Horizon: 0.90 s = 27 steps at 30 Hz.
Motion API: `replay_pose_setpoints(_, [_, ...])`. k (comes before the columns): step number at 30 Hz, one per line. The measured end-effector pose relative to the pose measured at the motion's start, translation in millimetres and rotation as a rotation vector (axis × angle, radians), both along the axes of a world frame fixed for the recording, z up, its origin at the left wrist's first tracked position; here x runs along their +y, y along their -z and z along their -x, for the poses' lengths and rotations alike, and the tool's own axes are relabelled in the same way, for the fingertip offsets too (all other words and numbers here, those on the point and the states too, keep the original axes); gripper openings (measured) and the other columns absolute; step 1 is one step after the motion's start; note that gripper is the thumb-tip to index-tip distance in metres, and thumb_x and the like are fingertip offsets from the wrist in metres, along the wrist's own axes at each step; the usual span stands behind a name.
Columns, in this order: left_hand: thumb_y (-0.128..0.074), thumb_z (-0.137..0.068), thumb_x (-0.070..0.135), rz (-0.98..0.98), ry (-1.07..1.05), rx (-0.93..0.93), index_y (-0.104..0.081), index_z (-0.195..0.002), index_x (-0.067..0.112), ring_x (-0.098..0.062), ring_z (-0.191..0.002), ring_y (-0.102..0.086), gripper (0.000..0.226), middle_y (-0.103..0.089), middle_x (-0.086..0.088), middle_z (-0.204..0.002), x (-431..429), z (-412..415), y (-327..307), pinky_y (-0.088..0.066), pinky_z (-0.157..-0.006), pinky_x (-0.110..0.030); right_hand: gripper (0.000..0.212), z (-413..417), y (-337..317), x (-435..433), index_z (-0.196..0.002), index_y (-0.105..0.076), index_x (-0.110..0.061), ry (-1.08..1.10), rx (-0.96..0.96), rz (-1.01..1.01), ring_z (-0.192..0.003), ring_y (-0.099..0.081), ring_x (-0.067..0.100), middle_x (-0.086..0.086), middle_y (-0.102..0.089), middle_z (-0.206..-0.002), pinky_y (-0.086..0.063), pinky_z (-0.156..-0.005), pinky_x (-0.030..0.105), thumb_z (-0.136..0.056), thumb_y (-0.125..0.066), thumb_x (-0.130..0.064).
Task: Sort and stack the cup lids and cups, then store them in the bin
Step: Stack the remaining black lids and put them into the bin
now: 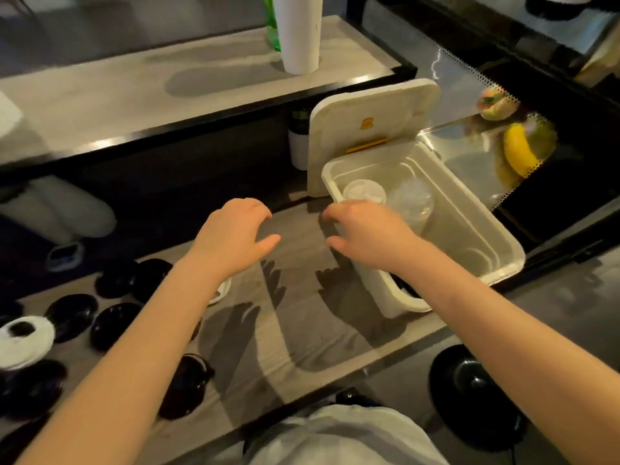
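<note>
A white bin (503, 250) stands open at the right of the counter, its lid (365, 122) leaning upright behind it. Inside lie a stack of white cups (364, 193) and a stack of clear cups (412, 203). My right hand (365, 236) hovers over the bin's near-left rim, fingers loosely curled, holding nothing. My left hand (235, 236) hangs above the counter left of the bin, fingers relaxed and empty. Several black lids (72, 315) lie scattered at the left, with a white lid (25, 340) among them. Another white lid (221, 290) peeks out under my left forearm.
A tall white cup stack (300, 31) and a green bottle (271, 25) stand on the raised shelf behind. A banana (516, 152) and other food sit behind glass at the right. A black round stool (476, 394) is below right.
</note>
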<state>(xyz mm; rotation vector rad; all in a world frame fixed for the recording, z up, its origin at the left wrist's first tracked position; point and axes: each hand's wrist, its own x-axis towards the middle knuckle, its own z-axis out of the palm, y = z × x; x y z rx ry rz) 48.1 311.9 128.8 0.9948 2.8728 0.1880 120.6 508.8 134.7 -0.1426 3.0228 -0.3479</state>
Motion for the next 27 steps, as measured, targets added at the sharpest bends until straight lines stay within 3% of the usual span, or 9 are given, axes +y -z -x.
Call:
replay_pose_setpoints(7, [-0.058, -0.089, 0.038, 0.046, -0.248, -0.205, -0.053, -0.128, 0.013, -0.023, -0.119, -0.047, 0.047, -0.055, -0.004, -0.128, -115.7, -17.5, 62.2, -0.043, -0.097, -0.038, 0.04, 8.8, 47.7, -105.4, -0.129, -0.05, -0.017, -0.124, -0.125, 0.081, -0.111, -0.055, 0.026, 0.006, -0.058, -0.123, -0.048, -0.085, 0.038, -0.092, -0.055, -0.029])
replay_pose_setpoints(15, [-0.055, -0.09, 0.041, 0.137, -0.505, -0.377, -0.043, -0.137, 0.015, -0.028, -0.127, -0.035, 0.056, -0.044, -0.009, -0.135, -208.7, -50.3, 121.7, -0.035, -0.105, -0.04, 0.043, -11.1, 117.1, -216.8, -0.13, -0.049, -0.013, -0.236, -0.365, 0.118, -0.113, -0.054, 0.032, 0.011, -0.053, -0.126, -0.047, -0.083, 0.039, -0.09, -0.055, -0.029])
replay_pose_setpoints(17, [-0.057, -0.087, 0.046, 0.211, -0.473, -0.426, -0.039, -0.14, 0.019, -0.027, -0.128, -0.03, 0.062, -0.038, -0.006, -0.138, -219.6, -60.6, 132.1, -0.032, -0.107, -0.038, 0.057, -17.9, 132.3, -236.8, -0.136, -0.041, -0.015, -0.24, -0.462, 0.139, -0.117, -0.051, 0.032, 0.011, -0.048, -0.13, -0.047, -0.088, 0.041, -0.087, -0.062, -0.033])
replay_pose_setpoints(20, [-0.064, -0.08, 0.045, 0.212, -0.47, -0.419, -0.033, -0.141, 0.024, -0.025, -0.133, -0.022, 0.072, -0.027, -0.002, -0.144, -234.5, -69.6, 141.5, -0.027, -0.109, -0.04, 0.094, -27.1, 148.9, -257.2, -0.149, -0.015, -0.023, -0.241, -0.593, 0.144, -0.132, -0.034, 0.033, 0.008, -0.029, -0.146, -0.039, -0.104, 0.044, -0.077, -0.07, -0.046])
replay_pose_setpoints(23, [-0.068, -0.076, 0.042, 0.205, -0.499, -0.433, -0.02, -0.147, 0.025, -0.026, -0.141, -0.01, 0.087, -0.013, -0.002, -0.153, -253.2, -69.1, 146.2, -0.019, -0.113, -0.046, 0.108, -32.2, 160.4, -273.6, -0.151, -0.001, -0.028, -0.265, -0.55, 0.062, -0.137, -0.023, 0.032, 0.002, -0.014, -0.155, -0.035, -0.105, 0.045, -0.072, -0.069, -0.057])
replay_pose_setpoints(27, [-0.07, -0.076, 0.039, 0.18, -0.523, -0.463, -0.015, -0.149, 0.021, -0.028, -0.14, -0.013, 0.093, -0.011, -0.001, -0.153, -274.9, -69.0, 154.8, -0.021, -0.113, -0.047, 0.097, -34.7, 174.4, -293.4, -0.148, -0.013, -0.026, -0.266, -0.392, -0.052, -0.131, -0.03, 0.029, 0.001, -0.029, -0.147, -0.041, -0.096, 0.047, -0.074, -0.065, -0.059])
